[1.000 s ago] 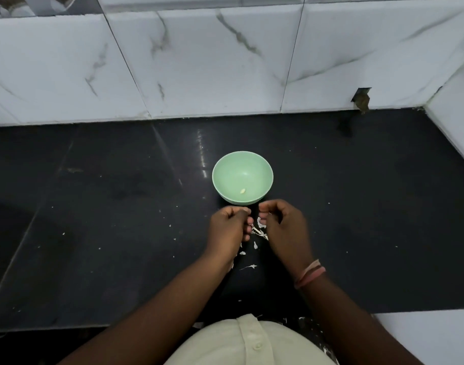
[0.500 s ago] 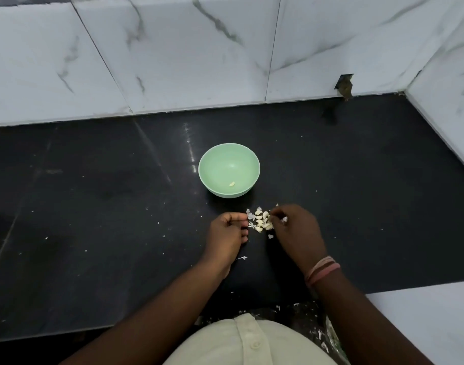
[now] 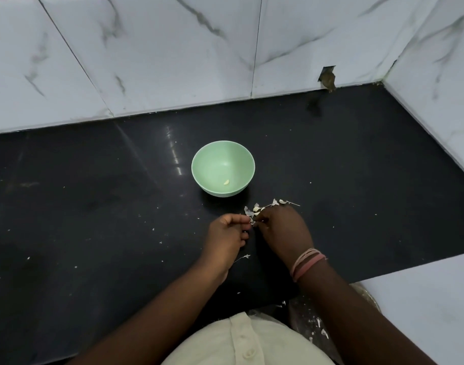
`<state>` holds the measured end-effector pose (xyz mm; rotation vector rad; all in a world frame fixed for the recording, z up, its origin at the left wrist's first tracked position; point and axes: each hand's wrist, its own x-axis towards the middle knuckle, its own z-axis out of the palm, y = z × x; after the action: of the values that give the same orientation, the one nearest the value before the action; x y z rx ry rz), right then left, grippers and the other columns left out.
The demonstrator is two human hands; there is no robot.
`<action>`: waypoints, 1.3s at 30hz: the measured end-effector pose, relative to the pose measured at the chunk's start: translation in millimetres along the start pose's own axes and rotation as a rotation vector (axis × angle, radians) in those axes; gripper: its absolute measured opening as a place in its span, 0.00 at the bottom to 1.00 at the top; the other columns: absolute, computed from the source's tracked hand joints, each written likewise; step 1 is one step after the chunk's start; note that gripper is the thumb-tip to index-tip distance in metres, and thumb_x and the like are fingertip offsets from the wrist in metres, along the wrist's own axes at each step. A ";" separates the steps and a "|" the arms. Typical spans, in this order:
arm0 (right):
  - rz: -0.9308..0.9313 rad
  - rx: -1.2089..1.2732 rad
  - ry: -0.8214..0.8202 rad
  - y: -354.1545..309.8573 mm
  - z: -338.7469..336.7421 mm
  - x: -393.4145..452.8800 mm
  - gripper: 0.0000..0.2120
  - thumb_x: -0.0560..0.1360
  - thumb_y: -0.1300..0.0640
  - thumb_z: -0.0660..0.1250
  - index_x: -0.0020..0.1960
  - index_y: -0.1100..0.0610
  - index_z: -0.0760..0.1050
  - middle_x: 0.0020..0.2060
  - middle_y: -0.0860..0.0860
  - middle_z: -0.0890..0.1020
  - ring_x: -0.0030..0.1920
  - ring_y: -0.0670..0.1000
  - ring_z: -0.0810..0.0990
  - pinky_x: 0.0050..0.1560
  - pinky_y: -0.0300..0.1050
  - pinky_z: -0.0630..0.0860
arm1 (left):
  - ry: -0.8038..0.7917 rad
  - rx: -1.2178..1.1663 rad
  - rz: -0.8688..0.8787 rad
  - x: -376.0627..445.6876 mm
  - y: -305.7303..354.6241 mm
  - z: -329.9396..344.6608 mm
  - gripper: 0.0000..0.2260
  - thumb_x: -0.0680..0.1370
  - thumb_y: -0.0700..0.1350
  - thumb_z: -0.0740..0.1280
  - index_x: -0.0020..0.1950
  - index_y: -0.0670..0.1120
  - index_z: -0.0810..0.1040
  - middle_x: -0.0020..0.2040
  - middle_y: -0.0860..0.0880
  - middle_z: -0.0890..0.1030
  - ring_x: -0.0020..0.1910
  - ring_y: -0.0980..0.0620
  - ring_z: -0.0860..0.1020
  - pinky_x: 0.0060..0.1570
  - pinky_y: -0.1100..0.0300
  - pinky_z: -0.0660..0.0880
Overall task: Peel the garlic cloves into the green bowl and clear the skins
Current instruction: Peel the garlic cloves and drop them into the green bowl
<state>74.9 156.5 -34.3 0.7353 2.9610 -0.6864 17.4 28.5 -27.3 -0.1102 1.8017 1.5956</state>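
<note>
The green bowl (image 3: 202,164) stands on the black counter (image 3: 94,206) and holds one peeled garlic clove (image 3: 226,182). Just in front of it, to the right, lies a small heap of garlic cloves and papery skins (image 3: 256,208), with a thin skin stalk (image 3: 288,203) trailing right. My left hand (image 3: 227,234) has its fingers curled, thumb and forefinger pinching a small whitish garlic piece (image 3: 251,221). My right hand (image 3: 283,230) covers the near side of the heap, its curled fingertips meeting the same piece. Most of the heap is hidden under that hand.
White skin flecks dot the counter, and one skin shred (image 3: 245,256) lies by my left wrist. Marble wall tiles (image 3: 173,61) close the back and right. A white ledge (image 3: 423,299) sits at lower right, beside a clear plastic bag (image 3: 312,320) with skin bits.
One second ago both hands worked close together right below the bowl. They then parted, showing the heap. Now my right hand has come back over the heap to meet my left.
</note>
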 end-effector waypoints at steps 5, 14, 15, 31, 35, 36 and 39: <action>-0.029 -0.034 -0.021 -7.0 4.0 -5.5 0.07 0.77 0.59 0.65 0.48 0.58 0.82 0.48 0.57 0.83 0.51 0.59 0.79 0.45 0.46 0.70 | -0.048 0.024 -0.005 -5.1 3.6 -10.7 0.13 0.80 0.31 0.57 0.53 0.41 0.81 0.40 0.50 0.83 0.37 0.55 0.77 0.37 0.66 0.73; -0.034 0.398 0.069 -17.5 -3.5 -23.8 0.11 0.74 0.63 0.70 0.52 0.51 0.75 0.40 0.46 0.82 0.41 0.44 0.80 0.45 0.41 0.76 | -0.064 -0.075 -0.041 -1.4 -2.9 -7.9 0.05 0.81 0.37 0.66 0.50 0.41 0.83 0.42 0.43 0.84 0.40 0.51 0.80 0.42 0.63 0.79; -0.065 0.417 0.063 -18.5 -6.2 -26.1 0.11 0.74 0.64 0.70 0.51 0.51 0.75 0.40 0.46 0.82 0.41 0.43 0.80 0.45 0.39 0.75 | -0.076 -0.105 -0.059 -1.8 -3.1 -8.4 0.05 0.80 0.38 0.67 0.50 0.40 0.83 0.43 0.41 0.85 0.40 0.50 0.81 0.42 0.62 0.80; 0.248 1.134 -0.003 -26.9 -6.6 -35.3 0.05 0.78 0.68 0.68 0.49 0.63 0.83 0.41 0.57 0.87 0.36 0.50 0.85 0.39 0.37 0.81 | -0.086 -0.364 0.020 -17.7 0.4 -24.6 0.10 0.77 0.31 0.69 0.57 0.34 0.82 0.50 0.36 0.85 0.45 0.46 0.85 0.46 0.61 0.81; 0.235 1.165 0.003 -29.8 -8.8 -32.7 0.05 0.77 0.68 0.68 0.49 0.63 0.83 0.42 0.58 0.86 0.35 0.49 0.83 0.39 0.40 0.81 | -0.038 -0.276 0.098 -22.5 -1.0 -24.0 0.07 0.77 0.34 0.71 0.54 0.36 0.83 0.48 0.35 0.85 0.47 0.43 0.86 0.49 0.56 0.82; 0.236 1.175 0.003 -31.1 -9.6 -32.3 0.05 0.77 0.68 0.68 0.49 0.63 0.83 0.41 0.58 0.86 0.35 0.48 0.83 0.38 0.40 0.81 | -0.032 -0.243 0.122 -24.1 -1.3 -24.0 0.06 0.77 0.35 0.72 0.53 0.37 0.84 0.48 0.35 0.85 0.48 0.41 0.86 0.51 0.53 0.82; 0.243 1.202 -0.009 -34.8 -11.8 -31.9 0.05 0.77 0.69 0.68 0.48 0.64 0.83 0.40 0.60 0.86 0.34 0.49 0.83 0.38 0.41 0.82 | -0.003 -0.185 0.191 -27.8 -1.0 -25.1 0.05 0.77 0.35 0.72 0.52 0.39 0.84 0.45 0.36 0.85 0.48 0.40 0.86 0.53 0.50 0.82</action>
<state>88.7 119.7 -5.6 1.0175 2.0913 -2.3941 27.3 -4.8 -13.3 -0.0212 1.7006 1.8951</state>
